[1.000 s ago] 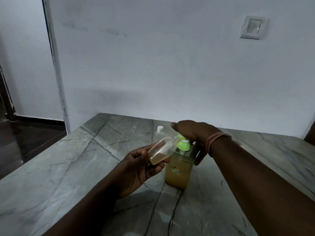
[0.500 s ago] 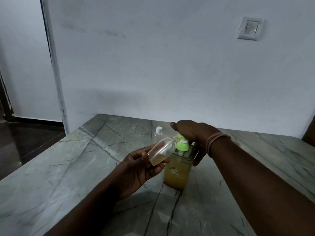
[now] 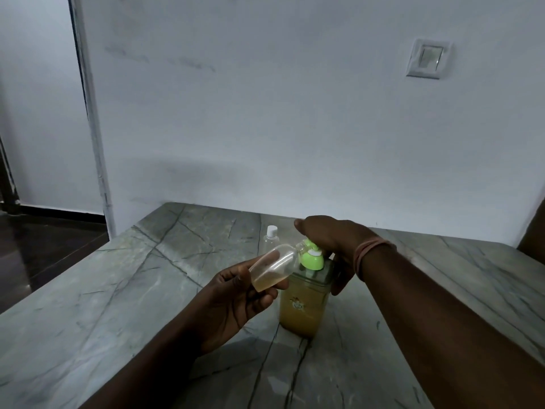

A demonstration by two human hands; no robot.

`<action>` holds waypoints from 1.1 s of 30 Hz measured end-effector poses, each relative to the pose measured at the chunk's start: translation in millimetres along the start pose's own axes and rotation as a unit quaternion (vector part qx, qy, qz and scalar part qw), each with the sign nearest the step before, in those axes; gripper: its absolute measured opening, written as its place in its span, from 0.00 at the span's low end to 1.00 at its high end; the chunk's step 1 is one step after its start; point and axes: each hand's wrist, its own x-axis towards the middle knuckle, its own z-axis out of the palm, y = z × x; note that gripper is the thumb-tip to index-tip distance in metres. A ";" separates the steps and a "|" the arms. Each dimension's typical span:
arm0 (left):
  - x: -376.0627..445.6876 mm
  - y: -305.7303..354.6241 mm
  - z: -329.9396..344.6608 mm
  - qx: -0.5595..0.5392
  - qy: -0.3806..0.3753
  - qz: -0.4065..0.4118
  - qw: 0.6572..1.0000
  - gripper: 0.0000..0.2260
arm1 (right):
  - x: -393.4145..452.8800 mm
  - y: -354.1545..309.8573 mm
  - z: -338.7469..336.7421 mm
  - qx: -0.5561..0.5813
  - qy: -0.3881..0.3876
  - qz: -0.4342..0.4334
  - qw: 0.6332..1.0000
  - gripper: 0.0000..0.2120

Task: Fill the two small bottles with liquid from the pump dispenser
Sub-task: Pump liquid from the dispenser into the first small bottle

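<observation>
A square pump dispenser (image 3: 303,308) full of amber liquid stands mid-table, with a green pump head (image 3: 312,259). My right hand (image 3: 327,236) lies flat over the pump top, fingers curled down its far side. My left hand (image 3: 236,293) holds a small clear bottle (image 3: 272,271) tilted, its mouth against the green spout; some amber liquid pools at its lower end. A second small clear bottle (image 3: 270,240) with a white cap stands upright just behind, to the left of the dispenser.
The grey veined stone table (image 3: 118,305) meets a white wall at its far edge and drops to dark floor (image 3: 44,246) on the left. A light switch (image 3: 428,59) is on the wall. A brown object (image 3: 533,231) shows at the right edge.
Both hands and the tilted bottle keep their places at the pump; only the camera view shifts slightly.
</observation>
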 end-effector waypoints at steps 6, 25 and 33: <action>-3.4 2.6 1.9 0.003 0.006 0.000 1.000 0.32 | 1.3 5.7 -1.7 0.092 -0.036 0.055 0.994 0.29; -2.9 3.5 3.3 0.010 0.035 -0.005 0.999 0.34 | -1.3 3.3 -3.4 0.060 -0.045 0.014 0.997 0.28; -1.9 0.5 -1.1 0.009 0.013 -0.003 1.000 0.32 | 2.3 0.0 -0.4 -0.042 0.001 -0.043 0.998 0.22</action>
